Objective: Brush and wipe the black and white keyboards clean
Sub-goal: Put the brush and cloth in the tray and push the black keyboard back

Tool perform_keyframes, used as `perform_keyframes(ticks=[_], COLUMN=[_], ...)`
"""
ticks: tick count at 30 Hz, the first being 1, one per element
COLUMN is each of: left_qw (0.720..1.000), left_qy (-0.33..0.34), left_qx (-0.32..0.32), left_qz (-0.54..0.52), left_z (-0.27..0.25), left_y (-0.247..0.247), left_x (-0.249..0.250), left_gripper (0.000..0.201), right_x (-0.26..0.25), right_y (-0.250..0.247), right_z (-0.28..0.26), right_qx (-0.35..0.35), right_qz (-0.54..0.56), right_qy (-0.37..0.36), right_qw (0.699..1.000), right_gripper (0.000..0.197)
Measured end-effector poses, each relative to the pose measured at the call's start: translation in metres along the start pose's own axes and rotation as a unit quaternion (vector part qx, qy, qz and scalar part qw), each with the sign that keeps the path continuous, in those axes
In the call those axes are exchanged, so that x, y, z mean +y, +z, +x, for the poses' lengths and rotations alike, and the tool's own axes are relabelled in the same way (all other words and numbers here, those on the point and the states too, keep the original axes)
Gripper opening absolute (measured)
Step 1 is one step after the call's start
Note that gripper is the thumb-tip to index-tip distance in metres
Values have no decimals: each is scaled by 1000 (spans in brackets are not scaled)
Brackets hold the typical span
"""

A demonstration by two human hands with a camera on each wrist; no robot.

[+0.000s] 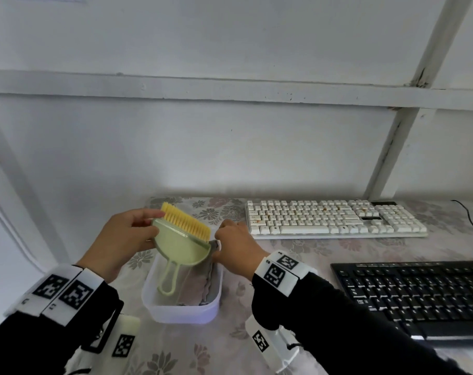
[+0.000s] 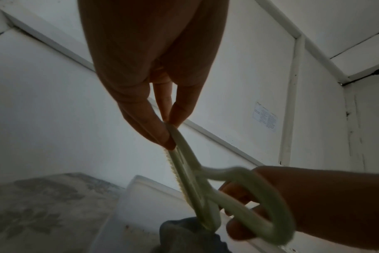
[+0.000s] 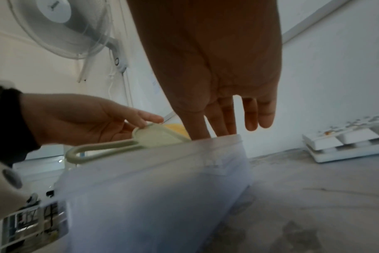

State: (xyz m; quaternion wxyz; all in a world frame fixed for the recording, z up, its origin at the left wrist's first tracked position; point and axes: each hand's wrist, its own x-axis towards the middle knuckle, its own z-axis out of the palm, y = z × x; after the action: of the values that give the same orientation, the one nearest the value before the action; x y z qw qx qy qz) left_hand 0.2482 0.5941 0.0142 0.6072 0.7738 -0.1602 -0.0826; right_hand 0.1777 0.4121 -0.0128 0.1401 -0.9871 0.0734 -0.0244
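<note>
My left hand (image 1: 127, 236) pinches the rim of a pale green dustpan (image 1: 181, 247) with a yellow-bristled brush (image 1: 185, 220) nested in it, held tilted over a translucent tub (image 1: 181, 312). The dustpan's loop handle hangs into the tub. My right hand (image 1: 235, 244) is at the tub's far right corner, thumb and first fingers (image 3: 216, 123) dipped inside, pinching a raised corner of the grey cloth (image 1: 202, 280) that lies in the tub. The white keyboard (image 1: 332, 220), with brown specks on its keys, lies at the back right. The black keyboard (image 1: 419, 296) lies at the near right.
The table has a floral cloth (image 1: 297, 250) and a white wall close behind. A black cable (image 1: 470, 220) runs off the right edge past the white keyboard. A wall fan (image 3: 61, 25) hangs to the left.
</note>
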Motion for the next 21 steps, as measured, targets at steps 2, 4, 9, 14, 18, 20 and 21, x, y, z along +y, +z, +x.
perform_keyframes(ticks=[2,4,9,14,18,20,21], left_qw=[1000,997,984,968,942,934,931], left_qy=[-10,-12,-29,-36,41,68,76], left_qx=[0,12,12,0,-9,-23,-29], left_qz=[29,73,174,247,332,351,356], left_z=[1,3,3,1,-2,-6,-10], left_y=[1,0,-5,-4,17,37,49], left_x=[-5,-11,-20,-22,1,15,21], left_gripper=[31,32,33,32,35,37,37], right_x=[6,14,37,71,106,126,137], right_y=[-6,-13,-24,-41,-53,-60,-63], right_z=[-4,-8,-22,-51,-82,-100,-110], right_qx=[15,33,51,60,58,66,72], right_qz=[22,37,75,110,123,129,132], right_qy=[5,9,32,61,108,132,145], right_qw=[1000,999,995,990,985,980,978], right_gripper=[29,31,29,31,34,36,36])
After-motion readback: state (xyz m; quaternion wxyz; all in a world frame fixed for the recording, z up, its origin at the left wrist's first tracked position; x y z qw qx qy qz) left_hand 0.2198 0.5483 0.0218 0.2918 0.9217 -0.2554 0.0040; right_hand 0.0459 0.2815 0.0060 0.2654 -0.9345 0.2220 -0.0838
